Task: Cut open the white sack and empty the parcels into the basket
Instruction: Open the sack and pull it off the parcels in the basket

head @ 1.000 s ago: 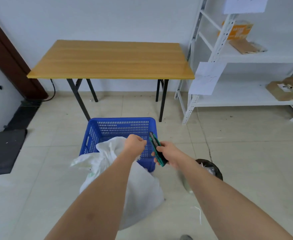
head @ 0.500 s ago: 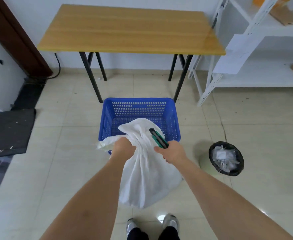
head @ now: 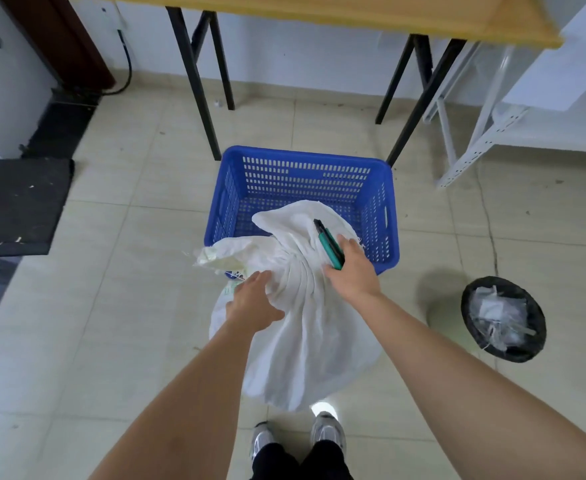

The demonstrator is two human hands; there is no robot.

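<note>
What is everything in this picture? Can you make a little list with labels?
sack: white sack, neck twisted, top flopped over the basket's near edge
basket: blue basket on the floor, no parcels visible inside
left hand: left hand on the sack's neck
right hand: right hand holds a green cutter
bin: black bin at right

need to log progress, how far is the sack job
Done: the white sack stands on the floor against the blue basket, its gathered top flopped over the rim. In hand: the left hand grips the bunched neck, and the right hand holds the green cutter at it. Left: no cut shows, and no parcels lie in the basket.
</note>
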